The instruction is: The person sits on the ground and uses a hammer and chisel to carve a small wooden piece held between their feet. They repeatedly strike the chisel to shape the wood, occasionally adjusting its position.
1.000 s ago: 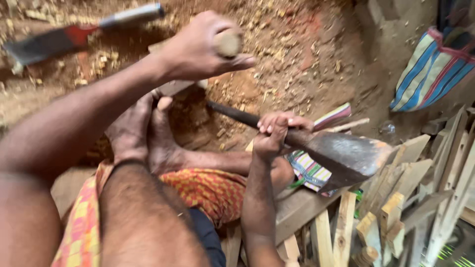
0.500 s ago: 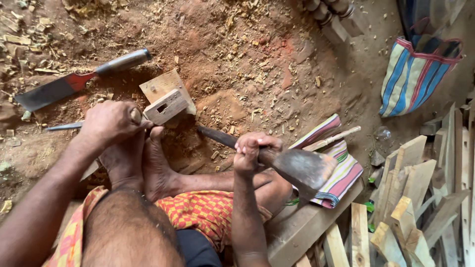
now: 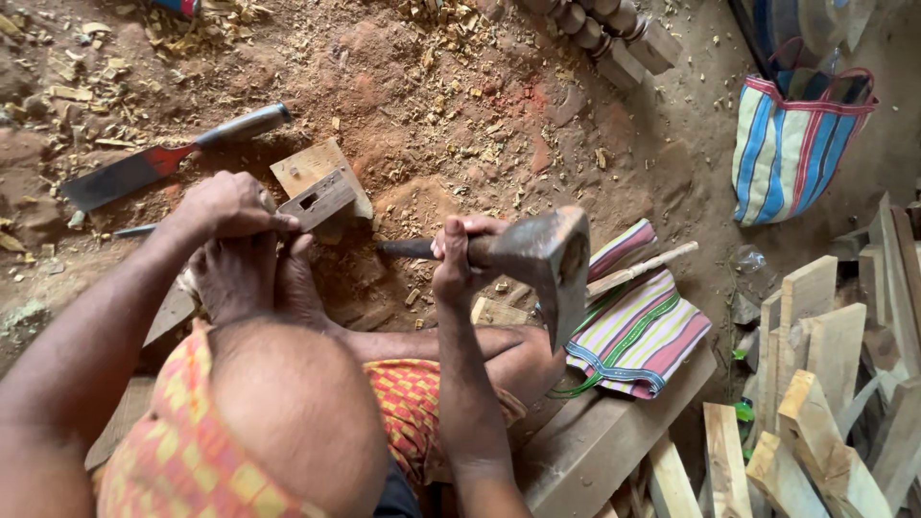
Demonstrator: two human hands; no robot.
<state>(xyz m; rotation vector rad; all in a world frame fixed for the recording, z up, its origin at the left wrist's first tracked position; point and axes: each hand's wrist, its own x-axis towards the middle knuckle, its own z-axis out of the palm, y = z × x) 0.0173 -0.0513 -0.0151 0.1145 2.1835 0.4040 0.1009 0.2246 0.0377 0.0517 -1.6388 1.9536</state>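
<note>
Head view, looking down on a seated person at work on an earth floor (image 3: 595,192) strewn with wood chips. Right hand (image 3: 459,251): closed tight round the dark handle of a broad-bladed hatchet (image 3: 547,264), gripped just behind the head; the metal blade hangs edge-down above the folded leg, well clear of the ground. Left hand (image 3: 225,206): fingers curled shut round a slim tool whose upper end is hidden inside the fist, so its kind cannot be told; the fist sits touching the near end of a small wooden block (image 3: 321,187). Block: pale, squared, with a rectangular slot cut into its side face, lying on the dirt just ahead of the person's bare feet (image 3: 254,278), which are pressed together below the left hand. Chisel (image 3: 163,158): long, flat dark blade with a red band and a metal-grey handle, lying on the ground beyond the block, apart from both hands. Thin metal rod (image 3: 134,230): on the dirt to the left of the left hand. Striped cloth (image 3: 638,331): folded, pink, green and white, resting on a plank (image 3: 595,441) beside the right knee, with a pale stick (image 3: 643,269) lying across it. Striped bag (image 3: 791,144): blue, white and red with handles, standing at upper right. Wood offcuts (image 3: 815,403): pale sawn pieces stacked upright at lower right. Turned wooden post (image 3: 614,38): lying at top centre. Patterned orange and yellow wrap (image 3: 182,451): worn over the legs.
</note>
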